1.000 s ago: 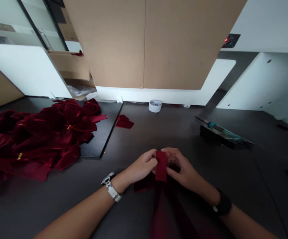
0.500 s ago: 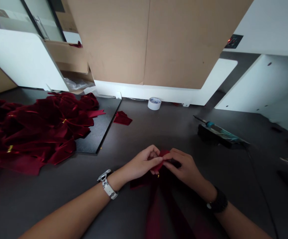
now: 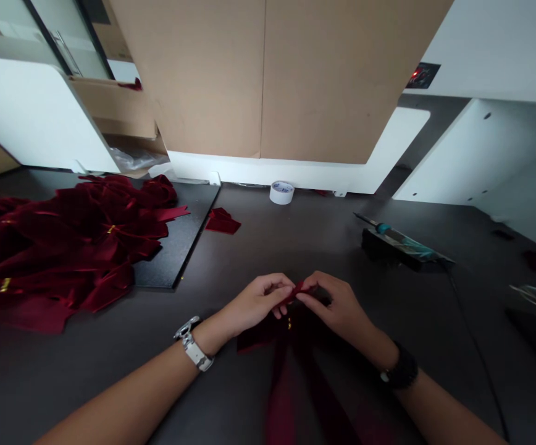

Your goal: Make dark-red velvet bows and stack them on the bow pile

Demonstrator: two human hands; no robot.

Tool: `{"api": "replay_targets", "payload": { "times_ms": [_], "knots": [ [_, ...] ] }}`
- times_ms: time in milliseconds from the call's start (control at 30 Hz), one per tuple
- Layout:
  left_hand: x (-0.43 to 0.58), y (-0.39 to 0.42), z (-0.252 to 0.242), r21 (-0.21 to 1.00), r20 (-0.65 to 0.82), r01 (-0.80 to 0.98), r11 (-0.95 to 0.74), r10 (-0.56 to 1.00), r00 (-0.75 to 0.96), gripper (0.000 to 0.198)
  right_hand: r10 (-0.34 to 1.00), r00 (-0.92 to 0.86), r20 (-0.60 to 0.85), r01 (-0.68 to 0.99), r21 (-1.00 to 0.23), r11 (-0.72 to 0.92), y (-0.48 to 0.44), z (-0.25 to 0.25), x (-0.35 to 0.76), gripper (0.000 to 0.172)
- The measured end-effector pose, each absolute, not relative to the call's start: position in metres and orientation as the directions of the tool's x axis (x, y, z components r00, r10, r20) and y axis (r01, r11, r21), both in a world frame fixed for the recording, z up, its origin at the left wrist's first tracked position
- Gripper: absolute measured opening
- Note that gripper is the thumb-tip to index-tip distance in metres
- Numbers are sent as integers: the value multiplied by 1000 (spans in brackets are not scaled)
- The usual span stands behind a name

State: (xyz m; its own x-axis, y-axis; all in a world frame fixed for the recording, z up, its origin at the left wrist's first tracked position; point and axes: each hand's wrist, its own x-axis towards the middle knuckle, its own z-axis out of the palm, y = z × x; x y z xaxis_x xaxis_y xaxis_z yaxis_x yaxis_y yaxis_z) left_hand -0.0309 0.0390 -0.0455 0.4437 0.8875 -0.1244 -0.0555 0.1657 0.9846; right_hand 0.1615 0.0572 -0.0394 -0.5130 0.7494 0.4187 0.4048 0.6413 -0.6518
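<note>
Both of my hands pinch a small piece of dark red velvet ribbon [image 3: 295, 291] between thumb and fingers, close together over the desk. My left hand [image 3: 259, 299] has it from the left, and my right hand [image 3: 337, 304] grips its right end. Just beneath them lies a dark red velvet bow [image 3: 256, 339] with a small gold tie [image 3: 289, 322] and long tails running toward me. My fingers cover part of the ribbon piece, and it is unclear whether it joins the bow.
Velvet bows [image 3: 78, 241] are heaped at left, partly on a black board [image 3: 166, 262]. A folded velvet piece [image 3: 223, 221] and a tape roll [image 3: 281, 193] lie farther back. At right, a soldering iron [image 3: 393, 237] rests on a black holder, its cord trailing toward me.
My right fingers have shifted, and the velvet between my hands now looks narrower and folded. The gold tie sits apart below my fingers. The whole view has moved slightly.
</note>
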Motion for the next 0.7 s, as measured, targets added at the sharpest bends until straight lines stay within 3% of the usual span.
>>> {"api": "replay_targets", "payload": {
  "times_ms": [100, 367, 467, 567, 700],
  "knots": [
    [-31, 38, -45, 986, -112, -58, 158, 872, 477, 33, 750, -521, 408, 415, -646, 640, 57, -39, 161, 15],
    [-31, 37, -43, 991, -113, -8, 133, 877, 467, 16, 790, -481, 380, 402, -706, 583, 57, -39, 160, 12],
    [-31, 38, -44, 992, -104, -17, 126, 880, 463, 15, 821, -449, 353, 369, -764, 530, 59, -42, 160, 12],
    [-31, 38, -44, 993, -100, -12, 119, 879, 467, 16, 843, -475, 253, 286, -862, 419, 60, -44, 159, 24],
    [-30, 37, -45, 990, -101, -38, 133, 887, 450, 19, 859, -474, 195, 288, -887, 360, 59, -41, 158, 13]
  ]
}}
